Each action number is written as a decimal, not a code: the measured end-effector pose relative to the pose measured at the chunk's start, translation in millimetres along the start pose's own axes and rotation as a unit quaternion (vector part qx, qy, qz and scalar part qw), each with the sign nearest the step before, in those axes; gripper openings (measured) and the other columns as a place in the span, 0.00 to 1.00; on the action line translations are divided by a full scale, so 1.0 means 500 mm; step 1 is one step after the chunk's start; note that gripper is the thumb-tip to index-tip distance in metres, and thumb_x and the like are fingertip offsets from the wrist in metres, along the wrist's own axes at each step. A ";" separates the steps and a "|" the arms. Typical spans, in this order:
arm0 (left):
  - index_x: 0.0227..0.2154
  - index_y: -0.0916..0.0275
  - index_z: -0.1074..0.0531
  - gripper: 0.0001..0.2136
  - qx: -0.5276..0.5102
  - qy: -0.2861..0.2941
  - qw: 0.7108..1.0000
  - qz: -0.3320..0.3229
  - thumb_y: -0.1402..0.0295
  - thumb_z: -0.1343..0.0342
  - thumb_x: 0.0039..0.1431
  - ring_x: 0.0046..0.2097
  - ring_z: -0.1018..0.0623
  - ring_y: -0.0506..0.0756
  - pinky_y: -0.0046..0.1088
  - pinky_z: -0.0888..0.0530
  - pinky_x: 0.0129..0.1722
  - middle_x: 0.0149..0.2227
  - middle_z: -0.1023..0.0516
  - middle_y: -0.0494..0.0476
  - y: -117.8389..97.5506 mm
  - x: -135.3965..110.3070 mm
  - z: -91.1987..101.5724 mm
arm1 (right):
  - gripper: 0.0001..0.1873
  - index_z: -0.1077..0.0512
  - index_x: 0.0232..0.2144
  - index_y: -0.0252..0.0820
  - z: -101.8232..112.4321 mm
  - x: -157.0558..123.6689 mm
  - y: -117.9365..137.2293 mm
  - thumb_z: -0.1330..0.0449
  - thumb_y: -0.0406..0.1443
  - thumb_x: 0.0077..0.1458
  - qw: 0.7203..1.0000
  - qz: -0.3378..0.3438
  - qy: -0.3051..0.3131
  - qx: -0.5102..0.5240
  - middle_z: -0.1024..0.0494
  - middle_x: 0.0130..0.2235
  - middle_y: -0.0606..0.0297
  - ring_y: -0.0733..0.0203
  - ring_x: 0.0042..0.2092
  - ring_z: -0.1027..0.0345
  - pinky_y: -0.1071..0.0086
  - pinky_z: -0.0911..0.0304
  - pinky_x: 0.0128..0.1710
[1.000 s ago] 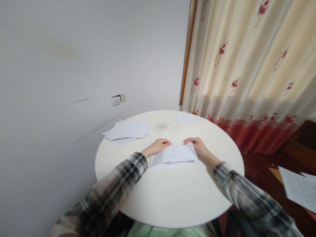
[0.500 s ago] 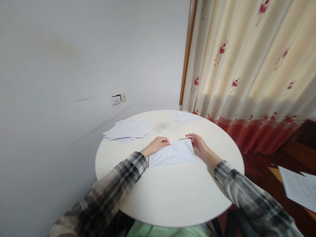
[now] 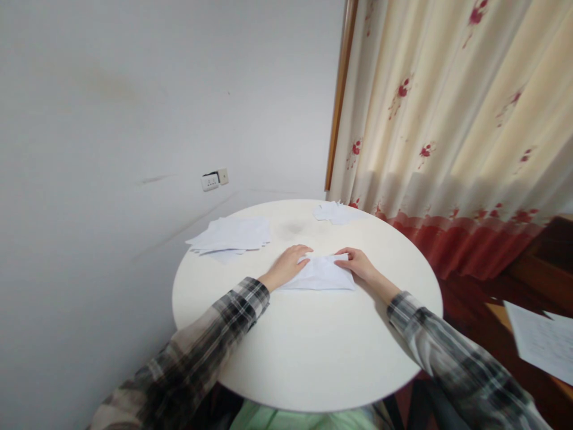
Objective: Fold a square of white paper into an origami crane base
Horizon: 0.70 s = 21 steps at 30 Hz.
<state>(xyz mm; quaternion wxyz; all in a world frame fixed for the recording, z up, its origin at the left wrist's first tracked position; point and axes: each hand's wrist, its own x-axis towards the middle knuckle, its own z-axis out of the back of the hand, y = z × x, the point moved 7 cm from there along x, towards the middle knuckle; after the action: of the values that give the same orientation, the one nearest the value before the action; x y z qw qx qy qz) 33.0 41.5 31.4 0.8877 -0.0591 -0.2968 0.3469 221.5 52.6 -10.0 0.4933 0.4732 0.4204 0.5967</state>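
Note:
A folded white sheet of paper (image 3: 323,275) lies on the round white table (image 3: 313,352), in front of me. My left hand (image 3: 289,264) rests flat on the sheet's left part, fingers stretched out toward the far side. My right hand (image 3: 358,264) sits at the sheet's right end, with its fingers curled onto the upper right corner of the paper. Both forearms wear plaid sleeves.
A loose stack of white sheets (image 3: 233,236) lies at the table's far left. A small pile of folded white paper (image 3: 335,212) sits at the far edge. A floral curtain (image 3: 447,131) hangs to the right. A printed sheet (image 3: 541,340) lies on dark wooden furniture at the right.
The sheet has been folded smaller: its left part is now tucked in under my left hand, which slid right and flattened on it. My right hand closed onto the right corner.

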 end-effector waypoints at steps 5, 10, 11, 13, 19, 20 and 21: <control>0.54 0.64 0.44 0.22 0.014 0.088 0.995 -0.034 0.60 0.56 0.59 0.58 0.41 0.53 0.31 0.45 0.57 0.57 0.40 0.60 -0.028 -0.010 -0.038 | 0.16 0.30 0.28 0.36 0.007 0.010 -0.002 0.36 0.38 0.32 0.997 0.015 -0.031 -0.067 0.31 0.19 0.71 0.69 0.20 0.41 0.74 0.48 0.20; 0.57 0.65 0.49 0.27 0.053 0.205 0.977 -0.023 0.53 0.62 0.59 0.61 0.50 0.56 0.36 0.51 0.58 0.61 0.51 0.63 -0.030 -0.027 -0.079 | 0.17 0.31 0.31 0.36 0.011 0.010 0.010 0.38 0.38 0.34 0.991 0.020 -0.051 -0.121 0.34 0.18 0.72 0.68 0.20 0.42 0.74 0.48 0.20; 0.57 0.65 0.49 0.28 0.058 0.212 0.975 -0.021 0.53 0.63 0.59 0.62 0.51 0.56 0.36 0.52 0.58 0.61 0.52 0.63 -0.029 -0.028 -0.081 | 0.18 0.31 0.32 0.36 0.011 0.010 0.013 0.38 0.38 0.34 0.989 0.024 -0.052 -0.134 0.33 0.18 0.71 0.67 0.21 0.42 0.74 0.48 0.20; 0.58 0.64 0.51 0.28 0.066 0.219 0.973 -0.017 0.51 0.64 0.59 0.62 0.52 0.56 0.35 0.53 0.58 0.61 0.53 0.63 -0.028 -0.028 -0.082 | 0.20 0.32 0.35 0.36 0.010 0.008 0.018 0.38 0.38 0.35 0.986 0.035 -0.047 -0.153 0.32 0.20 0.70 0.66 0.23 0.40 0.73 0.46 0.22; 0.58 0.61 0.52 0.28 0.081 0.213 0.974 -0.005 0.50 0.65 0.59 0.62 0.53 0.56 0.36 0.53 0.58 0.62 0.55 0.61 -0.023 -0.027 -0.078 | 0.35 0.39 0.47 0.38 0.003 0.006 0.017 0.35 0.39 0.34 0.981 0.053 -0.025 -0.187 0.29 0.28 0.68 0.64 0.29 0.38 0.71 0.42 0.29; 0.58 0.60 0.51 0.28 0.080 0.210 0.974 -0.005 0.51 0.65 0.59 0.62 0.53 0.56 0.37 0.53 0.58 0.62 0.55 0.61 -0.023 -0.027 -0.077 | 0.36 0.40 0.48 0.39 0.002 0.005 0.018 0.35 0.39 0.34 0.978 0.057 -0.025 -0.198 0.29 0.28 0.68 0.64 0.29 0.38 0.71 0.42 0.29; 0.58 0.59 0.51 0.27 0.078 0.208 0.975 -0.005 0.51 0.64 0.59 0.62 0.52 0.57 0.37 0.53 0.58 0.62 0.55 0.60 -0.022 -0.027 -0.077 | 0.37 0.40 0.48 0.39 0.001 0.004 0.020 0.35 0.39 0.33 0.976 0.061 -0.028 -0.209 0.30 0.29 0.68 0.64 0.29 0.39 0.71 0.42 0.30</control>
<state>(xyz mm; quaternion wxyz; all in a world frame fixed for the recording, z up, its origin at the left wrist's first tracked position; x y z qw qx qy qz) 53.4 28.0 -3.2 0.9336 -0.0592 -0.0785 0.3446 219.8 53.0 0.0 0.5552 0.4011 0.2429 0.6869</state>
